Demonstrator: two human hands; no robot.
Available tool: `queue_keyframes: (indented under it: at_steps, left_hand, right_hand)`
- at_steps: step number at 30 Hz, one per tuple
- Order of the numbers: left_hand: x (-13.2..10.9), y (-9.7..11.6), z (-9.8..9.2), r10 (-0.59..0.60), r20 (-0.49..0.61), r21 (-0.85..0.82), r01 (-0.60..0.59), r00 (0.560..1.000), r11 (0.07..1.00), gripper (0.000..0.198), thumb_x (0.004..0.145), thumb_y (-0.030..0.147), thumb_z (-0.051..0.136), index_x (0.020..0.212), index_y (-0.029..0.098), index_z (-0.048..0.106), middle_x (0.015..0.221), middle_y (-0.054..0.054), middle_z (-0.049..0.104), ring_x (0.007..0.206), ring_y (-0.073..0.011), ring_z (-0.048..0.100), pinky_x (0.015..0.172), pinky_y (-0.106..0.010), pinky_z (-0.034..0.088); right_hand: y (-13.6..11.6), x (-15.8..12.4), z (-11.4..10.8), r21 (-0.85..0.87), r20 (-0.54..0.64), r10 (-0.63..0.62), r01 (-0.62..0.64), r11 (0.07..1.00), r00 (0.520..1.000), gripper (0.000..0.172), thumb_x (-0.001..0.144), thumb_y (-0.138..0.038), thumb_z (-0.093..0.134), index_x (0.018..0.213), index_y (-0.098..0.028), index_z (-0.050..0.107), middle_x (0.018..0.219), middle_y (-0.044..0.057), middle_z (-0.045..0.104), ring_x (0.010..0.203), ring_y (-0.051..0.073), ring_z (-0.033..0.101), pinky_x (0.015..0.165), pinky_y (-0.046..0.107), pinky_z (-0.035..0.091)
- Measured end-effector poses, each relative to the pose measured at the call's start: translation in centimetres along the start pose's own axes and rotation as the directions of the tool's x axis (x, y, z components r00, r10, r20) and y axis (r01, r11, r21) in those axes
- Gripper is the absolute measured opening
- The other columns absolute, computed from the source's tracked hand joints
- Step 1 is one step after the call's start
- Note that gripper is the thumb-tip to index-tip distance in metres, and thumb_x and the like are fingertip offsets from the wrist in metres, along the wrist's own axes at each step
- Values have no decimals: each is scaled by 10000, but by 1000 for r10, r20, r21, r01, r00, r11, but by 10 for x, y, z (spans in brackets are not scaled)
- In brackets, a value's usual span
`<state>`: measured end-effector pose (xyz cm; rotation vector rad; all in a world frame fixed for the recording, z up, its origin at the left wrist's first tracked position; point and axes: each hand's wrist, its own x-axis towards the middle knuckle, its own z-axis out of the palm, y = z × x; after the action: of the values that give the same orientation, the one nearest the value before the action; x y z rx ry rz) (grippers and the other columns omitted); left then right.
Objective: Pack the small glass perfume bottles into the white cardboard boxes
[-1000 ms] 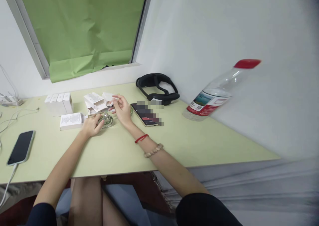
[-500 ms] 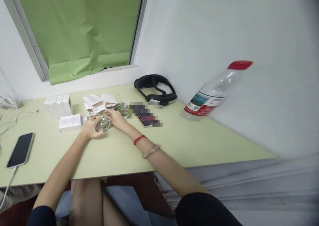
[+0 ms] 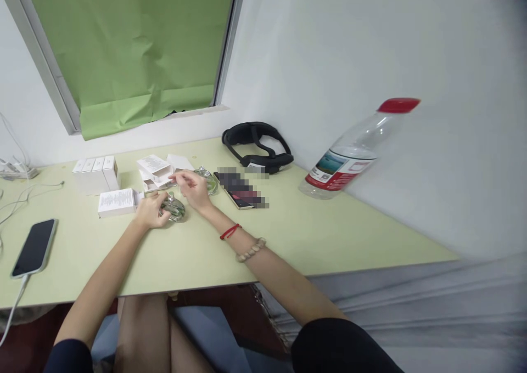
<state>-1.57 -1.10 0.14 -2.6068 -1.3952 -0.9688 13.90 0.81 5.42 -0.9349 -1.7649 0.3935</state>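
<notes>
On the tabletop [image 3: 263, 255], our left hand [image 3: 150, 210] has its grip around the left side of a glass bottle [image 3: 177, 210]; our right hand [image 3: 194, 188] is curled near its neck, and we cannot tell whether that grip holds anything. We expect stiff, slippery, breakable glass with some weight, best held by its broad body.

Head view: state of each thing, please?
Clear rounded glass bottle, held by left hand
Rear glass bottle, partly hidden
Four white rectangular cartons, closed
White carton at back, end open
White carton beside left hand, flap out
Pale-cased black phone, plugged in, screen dark
Clear plastic bottle, red cap on
Gold-edged phone, lying flat
</notes>
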Motion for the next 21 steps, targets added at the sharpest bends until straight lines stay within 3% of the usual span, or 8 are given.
queue_keyframes:
  at_steps: [3, 6, 11, 15, 18, 21]
  left_hand:
    - [1, -1, 3, -25, -12, 22, 26, 1000, 999, 359, 689, 271, 441, 997, 148, 578, 801, -92, 620, 863, -252, 589, 626, -303, 456]
    - [2, -2, 5, -83, -17, 51, 83, 996, 995, 327, 700, 262, 443, 957, 136, 600, 783, -103, 615, 851, -256, 589, 613, -309, 459]
    - [3, 1, 2, -156, -48, 49, 158, 987, 986, 429, 698, 236, 459, 1099, 142, 579, 771, -76, 587, 790, -234, 589, 583, -291, 441]
    - [3, 1, -1, -166, -13, 44, 167, 986, 985, 293, 713, 245, 458, 955, 148, 593, 789, -78, 573, 783, -223, 584, 616, -292, 443]
    - [1, -2, -3, -132, 7, 22, 131, 991, 991, 255, 704, 249, 453, 897, 152, 587, 791, -77, 563, 783, -218, 578, 627, -290, 438]
    - [0, -6, -4, -46, 3, -26, 46, 999, 999, 279, 684, 267, 444, 894, 160, 592, 777, -73, 555, 767, -214, 567, 626, -289, 430]
  right_hand:
    - [-9, -5, 2, -89, 102, -105, 114, 990, 989, 252, 789, -386, 565, 733, -170, 682, 681, 28, 621, 499, 93, 443, 504, 233, 376]
    - [-9, -9, 6, -196, 143, -121, 148, 969, 982, 236, 784, -378, 591, 679, -188, 685, 663, 29, 623, 502, 101, 437, 524, 246, 373]
    - [-4, -7, 9, -154, 79, -85, 96, 983, 993, 287, 834, -415, 582, 740, -174, 708, 736, 48, 642, 531, 109, 452, 552, 252, 398]
    - [0, -2, 7, -84, -21, -60, 58, 995, 998, 273, 834, -391, 600, 797, -151, 725, 749, 43, 595, 549, 105, 462, 549, 240, 410]
    - [6, 2, 4, -156, -36, 5, -11, 988, 999, 230, 829, -344, 619, 856, -150, 739, 795, 49, 610, 562, 102, 483, 579, 238, 424]
    - [13, 2, 1, -332, 71, 111, -81, 940, 991, 210, 785, -305, 681, 947, -187, 742, 817, 47, 665, 649, 134, 567, 636, 243, 437]
